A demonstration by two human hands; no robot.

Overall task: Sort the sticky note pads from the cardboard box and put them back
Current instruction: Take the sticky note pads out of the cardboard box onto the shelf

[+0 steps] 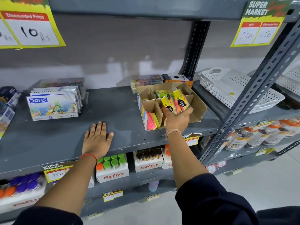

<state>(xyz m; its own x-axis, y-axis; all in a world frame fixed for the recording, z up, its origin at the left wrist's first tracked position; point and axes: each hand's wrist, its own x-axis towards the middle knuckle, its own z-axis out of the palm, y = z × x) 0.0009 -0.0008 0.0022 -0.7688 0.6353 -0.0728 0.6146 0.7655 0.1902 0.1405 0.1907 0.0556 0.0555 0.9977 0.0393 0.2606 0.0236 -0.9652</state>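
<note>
A brown cardboard box with inner dividers (197,101) sat on a grey metal shelf (65,132), toward that shelf's right end. The person's right hand (177,118) reached into the box from the front, fingers curled around a bunch of yellow sticky note packs with black labels and pink strips (176,101), which stood up out of the grasp above the box's middle compartments. More neon pink and yellow sticky note pads (151,120) stood on edge in the box's front left compartment. Another yellow-green pack (164,93) lay in a compartment toward the box's back. Left of the box, the left hand (97,138) lay flat on the bare shelf, palm down, fingers spread and holding nothing. Farther left of the box was a white DOMS colour set carton (52,107). Right of the box, beyond a perforated upright, lay white plastic lattice baskets (233,88).
</note>
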